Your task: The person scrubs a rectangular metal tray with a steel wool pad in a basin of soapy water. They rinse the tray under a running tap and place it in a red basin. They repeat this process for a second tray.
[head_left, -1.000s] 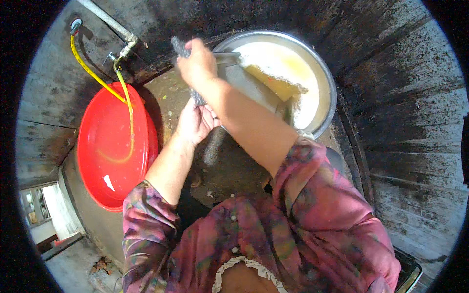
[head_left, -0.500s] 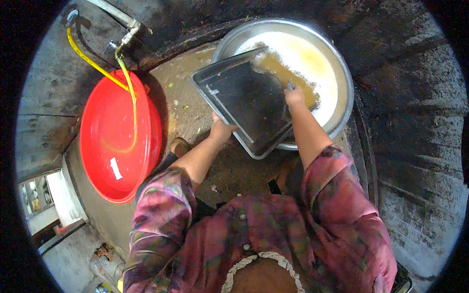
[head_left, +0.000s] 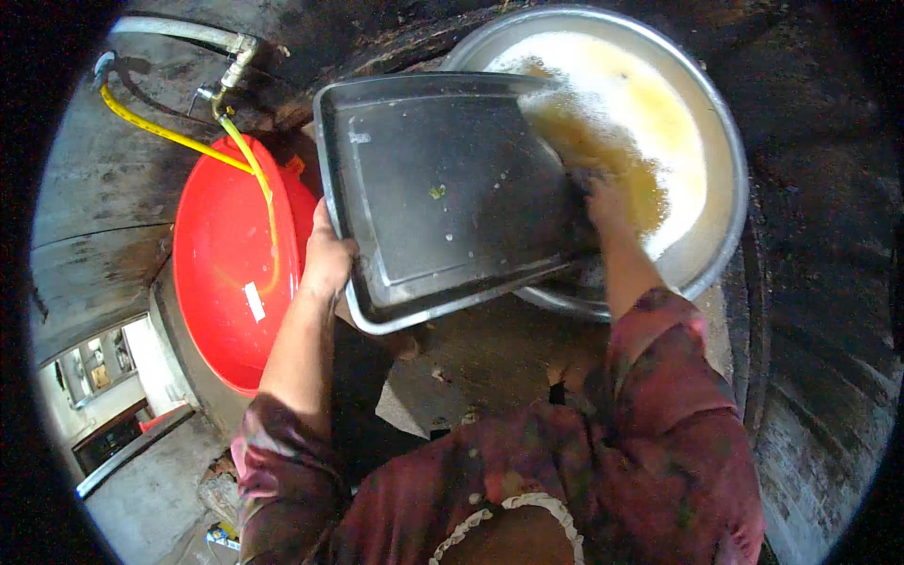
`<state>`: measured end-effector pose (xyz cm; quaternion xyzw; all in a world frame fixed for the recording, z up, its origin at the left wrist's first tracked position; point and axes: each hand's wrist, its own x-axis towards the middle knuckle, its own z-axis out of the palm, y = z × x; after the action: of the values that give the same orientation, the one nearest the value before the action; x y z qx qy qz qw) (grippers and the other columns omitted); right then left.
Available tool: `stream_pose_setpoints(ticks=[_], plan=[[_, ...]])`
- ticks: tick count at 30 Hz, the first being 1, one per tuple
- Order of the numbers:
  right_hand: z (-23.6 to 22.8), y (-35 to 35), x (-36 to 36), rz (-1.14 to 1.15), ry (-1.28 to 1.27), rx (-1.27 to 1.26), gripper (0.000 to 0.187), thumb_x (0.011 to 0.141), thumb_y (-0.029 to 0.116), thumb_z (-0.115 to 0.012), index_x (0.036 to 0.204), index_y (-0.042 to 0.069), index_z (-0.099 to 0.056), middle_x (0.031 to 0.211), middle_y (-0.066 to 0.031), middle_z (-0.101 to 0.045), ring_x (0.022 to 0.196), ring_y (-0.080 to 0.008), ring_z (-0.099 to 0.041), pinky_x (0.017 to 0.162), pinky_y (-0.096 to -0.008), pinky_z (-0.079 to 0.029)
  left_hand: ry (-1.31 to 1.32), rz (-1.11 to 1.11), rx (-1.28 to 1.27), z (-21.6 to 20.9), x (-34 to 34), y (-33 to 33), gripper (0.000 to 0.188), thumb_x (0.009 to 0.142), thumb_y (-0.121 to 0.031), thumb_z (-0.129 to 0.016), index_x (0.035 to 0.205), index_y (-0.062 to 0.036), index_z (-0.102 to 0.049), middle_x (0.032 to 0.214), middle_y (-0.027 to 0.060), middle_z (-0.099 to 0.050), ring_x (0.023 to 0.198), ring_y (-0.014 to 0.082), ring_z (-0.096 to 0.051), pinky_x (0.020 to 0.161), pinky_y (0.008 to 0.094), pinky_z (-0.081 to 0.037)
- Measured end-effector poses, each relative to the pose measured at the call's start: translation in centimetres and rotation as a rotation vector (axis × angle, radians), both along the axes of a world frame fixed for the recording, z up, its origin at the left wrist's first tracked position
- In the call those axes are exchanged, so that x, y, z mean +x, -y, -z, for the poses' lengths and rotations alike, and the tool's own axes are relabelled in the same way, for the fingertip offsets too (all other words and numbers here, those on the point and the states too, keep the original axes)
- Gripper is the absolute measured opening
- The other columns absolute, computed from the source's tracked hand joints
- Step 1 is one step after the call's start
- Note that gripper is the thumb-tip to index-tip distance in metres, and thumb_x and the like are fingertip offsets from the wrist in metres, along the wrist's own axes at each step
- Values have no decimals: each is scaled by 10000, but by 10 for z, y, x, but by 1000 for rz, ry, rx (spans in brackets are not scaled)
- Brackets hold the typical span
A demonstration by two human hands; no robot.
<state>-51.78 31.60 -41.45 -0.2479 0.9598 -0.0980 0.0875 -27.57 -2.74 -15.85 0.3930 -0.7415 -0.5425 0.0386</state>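
A black rectangular baking tray (head_left: 443,179) slants with its right end dipped into a large round metal basin (head_left: 727,202). My left hand (head_left: 328,252) is closed on the tray's left rim. Small specks and a bit of green lie on the tray's inner face. Down by the dipped end is my right hand (head_left: 607,202), its fingers closed and partly in shadow; what they hold is too blurred to make out. Brownish water with white and yellowish foam (head_left: 626,85) fills the basin.
At the left leans a big red plastic tub (head_left: 221,282), with a yellow hose (head_left: 160,132) running over it from a tap on a white pipe (head_left: 179,28). Dark, stained walls close in behind and at the right. A low opening (head_left: 104,377) shows at the far left.
The tray has swung up and to the left, turning flatter toward me, with my left hand carried left on its rim. My right hand has shifted slightly right and down.
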Motion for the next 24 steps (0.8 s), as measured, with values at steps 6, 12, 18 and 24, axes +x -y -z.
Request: stream_pose_setpoints(ticks=[6,12,18,24], plan=[[-20,33,-11,308,210,173,348,826,188,-494,1150,67,-523,1144,-196,-542,1063,-367,-516,890,-453,-418,80,-64,34,-18,16,-1,828,597,200,-394,1369,-58,-236,1212,137,-477,1098,244,-486,927,302,-386],[-59,185,-20,225,276,-91,450,796,199,-506,1244,168,-481,1249,-192,-468,1138,-377,-458,940,-456,-394,91,-32,111,-10,15,7,854,599,209,-393,1377,-101,-225,1207,130,-483,1100,245,-489,928,305,-383],[-162,310,47,-102,355,-169,479,837,188,-441,1313,148,-402,1296,-169,-368,1167,-367,-394,958,-440,-355,66,-91,99,-13,23,3,847,617,216,-399,1383,-95,-217,1219,134,-480,1100,244,-490,926,317,-395],[-204,287,171,-524,345,-502,364,801,227,-571,1144,105,-556,1296,-179,-399,1049,-362,-438,892,-464,-382,-27,-129,104,-2,31,9,836,568,190,-398,1350,-88,-301,1197,93,-490,1071,220,-492,906,309,-400]])
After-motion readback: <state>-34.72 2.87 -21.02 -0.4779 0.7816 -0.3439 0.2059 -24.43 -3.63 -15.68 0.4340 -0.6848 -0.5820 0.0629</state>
